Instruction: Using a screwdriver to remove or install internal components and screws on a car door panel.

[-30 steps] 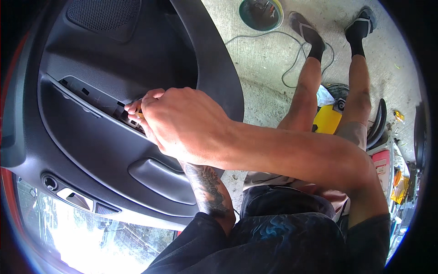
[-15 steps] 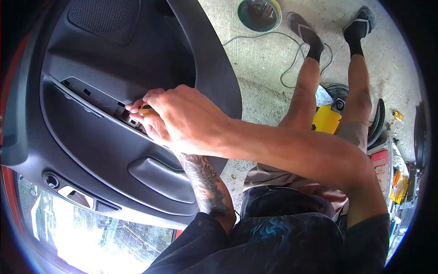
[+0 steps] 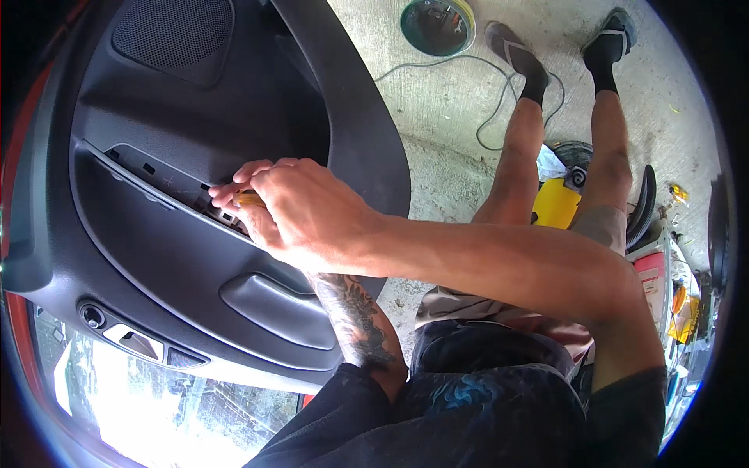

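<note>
In the head view, the right hand (image 3: pixel 308 207) is bent over the slot (image 3: pixel 168 181) in the door panel (image 3: pixel 168 265), finger and thumb closed around a yellow handle (image 3: pixel 250 200). The handle sits at the slot's near end, toward the panel's right side; its tip is covered, so whether it touches the slot floor cannot be told. The left forearm (image 3: pixel 355 320) runs up beneath the right arm, but the left hand is hidden or nearly so; whether it grips anything cannot be told.

The step in hand looks like close tool work inside that slot. The next move seems to call for a firm pinch and a straight line into the recess, clear of its rim.

Past the panel's upper right stands a bucket (image 3: pixel 413 33) with small, partly metallic pieces inside, too small to name. Far right of the panel, a rack (image 3: pixel 669 261) holds a red container (image 3: pixel 650 274), its contents unseen, and yellow items (image 3: pixel 684 321).
</note>
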### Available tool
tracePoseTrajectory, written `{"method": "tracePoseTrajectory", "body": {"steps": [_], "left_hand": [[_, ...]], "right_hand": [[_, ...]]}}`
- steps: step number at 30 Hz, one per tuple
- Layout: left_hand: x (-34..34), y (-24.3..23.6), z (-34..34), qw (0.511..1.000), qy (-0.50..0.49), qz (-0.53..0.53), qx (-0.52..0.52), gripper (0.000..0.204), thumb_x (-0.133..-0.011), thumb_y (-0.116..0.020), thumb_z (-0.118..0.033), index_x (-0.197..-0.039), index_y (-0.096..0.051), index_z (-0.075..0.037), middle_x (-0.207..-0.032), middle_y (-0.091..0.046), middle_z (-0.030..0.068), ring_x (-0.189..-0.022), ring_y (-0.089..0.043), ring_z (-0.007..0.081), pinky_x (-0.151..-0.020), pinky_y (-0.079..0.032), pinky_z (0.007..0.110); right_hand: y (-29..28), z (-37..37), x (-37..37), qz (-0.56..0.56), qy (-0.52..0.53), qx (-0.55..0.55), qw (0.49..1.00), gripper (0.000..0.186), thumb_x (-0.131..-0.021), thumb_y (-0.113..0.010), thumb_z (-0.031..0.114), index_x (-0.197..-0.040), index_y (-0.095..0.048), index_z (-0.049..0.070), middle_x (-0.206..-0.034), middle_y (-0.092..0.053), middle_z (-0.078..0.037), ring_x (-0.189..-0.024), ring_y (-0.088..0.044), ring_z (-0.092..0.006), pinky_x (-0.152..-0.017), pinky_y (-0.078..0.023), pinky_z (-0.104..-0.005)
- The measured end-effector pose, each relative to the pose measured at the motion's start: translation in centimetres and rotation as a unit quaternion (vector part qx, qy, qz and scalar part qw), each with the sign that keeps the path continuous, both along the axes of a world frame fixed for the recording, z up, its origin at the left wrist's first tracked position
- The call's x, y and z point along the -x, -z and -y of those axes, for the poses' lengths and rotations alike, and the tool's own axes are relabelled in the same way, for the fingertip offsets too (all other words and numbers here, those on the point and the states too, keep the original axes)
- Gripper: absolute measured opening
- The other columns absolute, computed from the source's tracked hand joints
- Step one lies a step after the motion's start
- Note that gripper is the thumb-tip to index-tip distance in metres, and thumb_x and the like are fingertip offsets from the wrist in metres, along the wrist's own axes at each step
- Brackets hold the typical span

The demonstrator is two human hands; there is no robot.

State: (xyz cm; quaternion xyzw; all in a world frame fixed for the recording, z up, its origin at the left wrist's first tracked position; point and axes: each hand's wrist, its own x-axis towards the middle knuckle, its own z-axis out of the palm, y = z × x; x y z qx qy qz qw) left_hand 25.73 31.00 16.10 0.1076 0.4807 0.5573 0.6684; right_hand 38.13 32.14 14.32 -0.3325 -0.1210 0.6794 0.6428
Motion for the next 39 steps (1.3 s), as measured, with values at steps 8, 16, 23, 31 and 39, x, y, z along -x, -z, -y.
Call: {"method": "tracePoseTrajectory", "body": {"steps": [8, 16, 23, 31, 39], "left_hand": [[0.0, 0.5, -0.5, 1.000, 0.000, 0.006, -0.005, 0.019, -0.097, -0.059, -0.026, -0.108, -0.071, -0.018, -0.107, -0.070, -0.0056, -0.113, -0.056, 0.0139, -0.102, -0.035, 0.043], [0.0, 1.1, -0.7, 1.000, -0.002, 0.002, -0.008, 0.020, -0.097, -0.058, -0.026, -0.108, -0.071, -0.017, -0.106, -0.070, -0.0055, -0.112, -0.057, 0.0137, -0.102, -0.035, 0.043], [-0.1, 0.6, -0.5, 1.000, -0.004, -0.005, -0.009, 0.020, -0.097, -0.058, -0.026, -0.109, -0.071, -0.017, -0.105, -0.071, -0.0055, -0.111, -0.057, 0.0135, -0.101, -0.035, 0.044], [-1.2, 0.7, -1.4, 0.999, -0.020, -0.013, -0.039, 0.020, -0.097, -0.058, -0.026, -0.109, -0.072, -0.017, -0.104, -0.071, -0.0054, -0.110, -0.058, 0.0133, -0.101, -0.034, 0.045], [-4.2, 0.8, -1.2, 0.984, -0.159, 0.039, -0.067, 0.014, -0.093, -0.058, -0.007, -0.105, -0.063, -0.012, -0.082, -0.064, -0.0027, -0.089, -0.061, 0.0172, -0.095, -0.041, 0.042]], "right_hand": [[0.5, -0.4, -1.1, -0.209, -0.166, 0.120, 0.956, 0.021, -0.092, -0.062, 0.016, -0.109, -0.066, 0.005, -0.108, -0.069, -0.006, -0.110, -0.063, -0.0162, -0.106, -0.040, -0.0300], [1.7, -0.9, -2.0, -0.015, -0.114, 0.011, 0.993, 0.026, -0.088, -0.058, 0.014, -0.100, -0.066, -0.008, -0.090, -0.070, -0.021, -0.086, -0.071, -0.0290, -0.085, -0.055, -0.0351], [1.0, -1.8, -3.7, 0.057, -0.240, -0.019, 0.969, 0.018, -0.089, -0.061, 0.014, -0.079, -0.068, 0.002, -0.082, -0.071, -0.014, -0.081, -0.071, -0.0239, -0.079, -0.055, -0.0440], [-0.2, -1.0, -3.1, 0.026, -0.147, 0.024, 0.988, 0.023, -0.091, -0.057, 0.017, -0.096, -0.068, -0.003, -0.089, -0.070, -0.018, -0.082, -0.069, -0.0272, -0.076, -0.054, -0.0374], [0.4, -0.7, -3.3, 0.067, -0.209, 0.059, 0.974, 0.023, -0.097, -0.054, 0.019, -0.105, -0.065, 0.000, -0.068, -0.058, -0.011, -0.062, -0.062, -0.0216, -0.055, -0.050, -0.0299]]}}
